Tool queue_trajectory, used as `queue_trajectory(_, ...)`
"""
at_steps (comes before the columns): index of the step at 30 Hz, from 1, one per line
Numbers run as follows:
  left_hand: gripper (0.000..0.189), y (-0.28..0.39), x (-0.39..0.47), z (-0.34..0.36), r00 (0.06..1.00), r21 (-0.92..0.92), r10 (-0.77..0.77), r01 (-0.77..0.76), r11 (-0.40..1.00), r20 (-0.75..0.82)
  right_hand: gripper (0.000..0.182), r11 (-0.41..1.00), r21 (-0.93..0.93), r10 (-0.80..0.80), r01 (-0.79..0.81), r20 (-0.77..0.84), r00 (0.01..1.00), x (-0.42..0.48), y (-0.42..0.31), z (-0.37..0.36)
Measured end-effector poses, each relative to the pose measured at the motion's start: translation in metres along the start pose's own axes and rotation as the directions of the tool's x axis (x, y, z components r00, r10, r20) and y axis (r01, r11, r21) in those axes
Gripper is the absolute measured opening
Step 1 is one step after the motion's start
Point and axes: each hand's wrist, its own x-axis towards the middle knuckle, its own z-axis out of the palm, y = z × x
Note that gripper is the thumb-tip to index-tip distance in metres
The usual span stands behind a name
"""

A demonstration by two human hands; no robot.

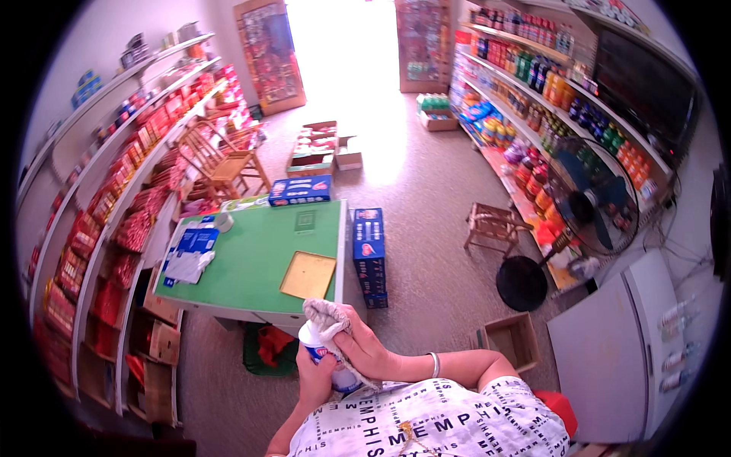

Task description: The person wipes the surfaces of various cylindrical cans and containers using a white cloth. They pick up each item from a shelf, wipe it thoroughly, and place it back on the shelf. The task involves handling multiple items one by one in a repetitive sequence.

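Note:
Close to my chest, a white and blue bottle [346, 379] stands slightly tilted in the grip of my left hand [315, 374]. My right hand [366, 349] holds a greyish cloth [326, 315] against the bottle's upper side, and part of the cloth hangs down along it. A silver bangle [436, 364] circles my right wrist. Just beyond my hands is the near edge of a green-topped desk [257, 245], with a shallow yellow tray [309, 275] at its near right corner.
On the desk are a white cup [224, 222], flattened blue packaging [194, 244] and a blue carton [300, 190]. Tall blue boxes [370, 257] stand beside it. A wooden stool [494, 228], a pedestal fan [521, 283] and a cardboard box [510, 341] are to the right. Stocked shelves [137, 143] line both walls.

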Motion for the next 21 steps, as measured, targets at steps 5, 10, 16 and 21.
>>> queue_trajectory(5,0.042,-0.006,0.044,0.017,0.971,0.090,0.238,-0.236,0.968,-0.009,0.068,0.863,-0.483,-0.203,0.145,-0.070,0.977,-0.006,0.004,-0.014)
queue_trajectory(10,0.048,-0.004,0.097,0.037,0.977,0.091,0.212,-0.213,0.973,0.015,0.069,0.743,-0.625,-0.316,0.239,-0.013,0.949,0.029,0.009,-0.050)
queue_trajectory(16,0.095,-0.023,0.158,0.045,0.863,0.065,0.498,-0.494,0.867,-0.079,0.049,0.989,0.026,0.148,-0.149,0.030,0.989,0.101,0.025,-0.101)
queue_trajectory(21,0.097,-0.002,0.218,0.068,0.811,0.117,0.575,-0.585,0.803,0.111,0.051,0.705,0.567,0.444,-0.426,0.117,0.889,0.138,0.084,-0.132)
